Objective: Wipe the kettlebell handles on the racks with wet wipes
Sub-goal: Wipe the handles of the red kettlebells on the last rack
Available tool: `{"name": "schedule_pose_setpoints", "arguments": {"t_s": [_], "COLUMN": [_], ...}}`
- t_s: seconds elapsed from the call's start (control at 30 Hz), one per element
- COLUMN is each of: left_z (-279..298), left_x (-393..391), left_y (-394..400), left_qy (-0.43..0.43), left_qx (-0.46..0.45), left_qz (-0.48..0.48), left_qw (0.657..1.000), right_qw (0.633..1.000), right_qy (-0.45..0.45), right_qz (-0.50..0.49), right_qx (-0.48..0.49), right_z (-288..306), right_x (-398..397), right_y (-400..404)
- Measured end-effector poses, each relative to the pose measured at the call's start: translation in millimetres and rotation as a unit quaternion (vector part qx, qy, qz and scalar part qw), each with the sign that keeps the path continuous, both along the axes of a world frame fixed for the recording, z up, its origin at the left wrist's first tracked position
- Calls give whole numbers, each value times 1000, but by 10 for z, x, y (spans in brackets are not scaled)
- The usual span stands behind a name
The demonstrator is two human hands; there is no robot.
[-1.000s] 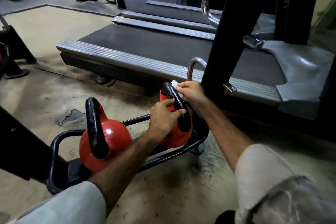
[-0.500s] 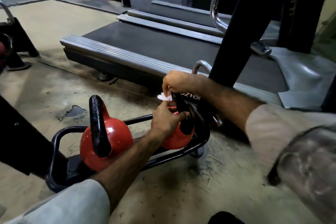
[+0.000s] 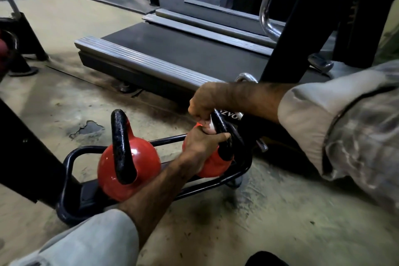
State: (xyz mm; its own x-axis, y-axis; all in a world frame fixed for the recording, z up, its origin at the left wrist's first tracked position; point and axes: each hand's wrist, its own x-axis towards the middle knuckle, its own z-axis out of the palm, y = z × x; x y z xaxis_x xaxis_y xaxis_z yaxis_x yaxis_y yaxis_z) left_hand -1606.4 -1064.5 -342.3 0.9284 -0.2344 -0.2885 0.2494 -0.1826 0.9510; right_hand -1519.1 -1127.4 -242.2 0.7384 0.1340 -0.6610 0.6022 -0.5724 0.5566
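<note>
Right grip (image 3: 204, 103) on wet wipe (image 3: 209, 124) against kettlebell handle (image 3: 222, 134), just above left grip (image 3: 200, 143).

Pale grey sleeves (image 3: 90, 242), bare forearms

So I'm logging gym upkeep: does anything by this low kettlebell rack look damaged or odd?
Yes: the floor coating has a chipped, dark patch just behind the left kettlebell. Nothing else stands out.

Black upright (image 3: 287, 49) close behind kettlebell (image 3: 212, 164)
</note>
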Motion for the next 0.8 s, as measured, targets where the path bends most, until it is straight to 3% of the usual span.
{"name": "schedule_pose_setpoints", "arguments": {"t_s": [0.13, 0.23, 0.33, 0.4, 0.47, 0.57, 0.63, 0.7, 0.73, 0.8], "left_z": [-62, -67, -37, -30, -25, 11, 61, 74, 59, 19], "left_x": [43, 85, 119, 131, 141, 226, 340, 449, 501, 573], "left_y": [13, 7, 15, 22, 24, -15, -20, -46, -79, -94], "left_qy": [37, 41, 23, -11, -38, -68, -106, -143, -158, -175], "left_qx": [-28, -33, -28, -11, -11, -41, -26, 2, 18, 38], "left_qz": [-3, -13, -29, -38, -33, -10, -9, -15, -19, -27], "left_qw": [999, 999, 999, 999, 999, 997, 994, 990, 987, 983], "right_qw": [990, 998, 981, 949, 855, 635, 518, 414, 374, 327], "right_qy": [-51, 23, 45, -43, -173, -344, -350, -312, -293, -276], "right_qz": [105, 2, -23, -30, -62, -179, -312, -374, -390, -416], "right_qx": [74, 66, 185, 312, 485, 668, 715, 769, 789, 802], "right_z": [2, 65, 85, -51, -240, -610, -795, -929, -954, -945], "right_x": [3, -56, -81, -126, -309, -660, -712, -595, -501, -290], "right_y": [-213, -158, -263, -562, -810, -946, -901, -899, -908, -885]}}
